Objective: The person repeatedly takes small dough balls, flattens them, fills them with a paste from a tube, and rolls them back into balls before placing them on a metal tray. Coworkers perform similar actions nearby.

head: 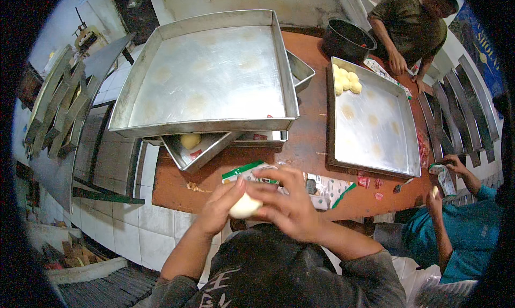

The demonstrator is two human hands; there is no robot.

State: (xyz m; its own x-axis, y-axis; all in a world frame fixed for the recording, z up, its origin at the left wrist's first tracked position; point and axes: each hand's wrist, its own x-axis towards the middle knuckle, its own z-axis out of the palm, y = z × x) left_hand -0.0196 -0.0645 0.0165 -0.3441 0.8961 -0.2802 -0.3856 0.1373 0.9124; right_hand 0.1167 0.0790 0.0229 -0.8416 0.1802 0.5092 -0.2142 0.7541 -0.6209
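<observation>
A smooth, pale ball of dough point(244, 206) is held between my two hands, close to my chest. My left hand point(225, 203) cups it from the left side with the thumb up. From the right, the spread fingers of my right hand point(287, 203) press against it. Just beyond my hands a printed plastic package with green edges point(342, 187) lies at the table's near edge. To the right, a metal tray point(374, 127) holds several dough balls point(347, 80) in its far left corner.
Large stacked metal trays point(201, 78) stand on the brown table point(181, 191) at left, a dough ball in a lower one. A black pot point(348, 40) sits at the back. One person point(410, 26) works behind it; another in a teal shirt point(454, 231) is at right. Red scraps lie nearby.
</observation>
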